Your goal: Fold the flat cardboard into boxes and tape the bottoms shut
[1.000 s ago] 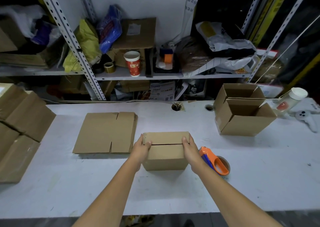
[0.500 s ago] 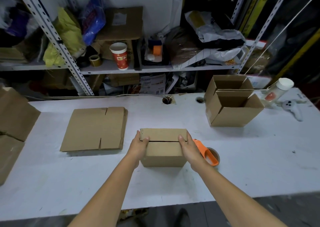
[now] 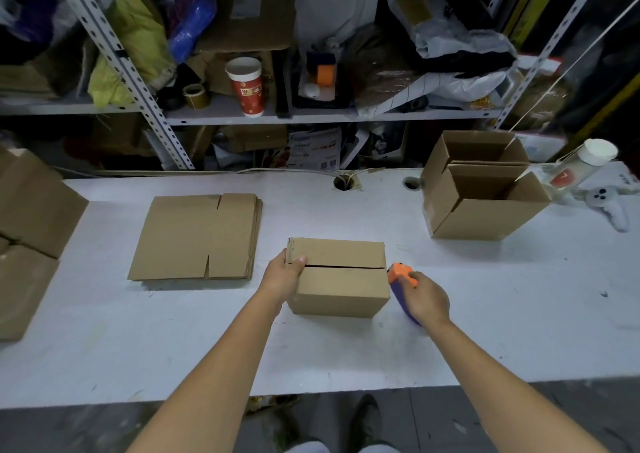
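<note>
A folded brown box (image 3: pixel 341 279) stands upside down in the middle of the white table (image 3: pixel 485 314), its two bottom flaps closed with an untaped seam between them. My left hand (image 3: pixel 284 272) presses on the box's left top edge, thumb over the seam. My right hand (image 3: pixel 426 298) is just right of the box, closed around the orange and purple tape dispenser (image 3: pixel 400 274). A stack of flat cardboard blanks (image 3: pixel 195 238) lies to the left.
Two open finished boxes (image 3: pixel 481 189) stand at the back right, next to a white-capped bottle (image 3: pixel 585 165) and a white controller (image 3: pixel 609 205). More cardboard boxes (image 3: pixel 31 231) crowd the left edge. Cluttered shelves with a red paper cup (image 3: pixel 246 87) rise behind the table.
My right hand has left the box's right edge and taken hold of the tape dispenser beside it. My left hand stays on the box.
</note>
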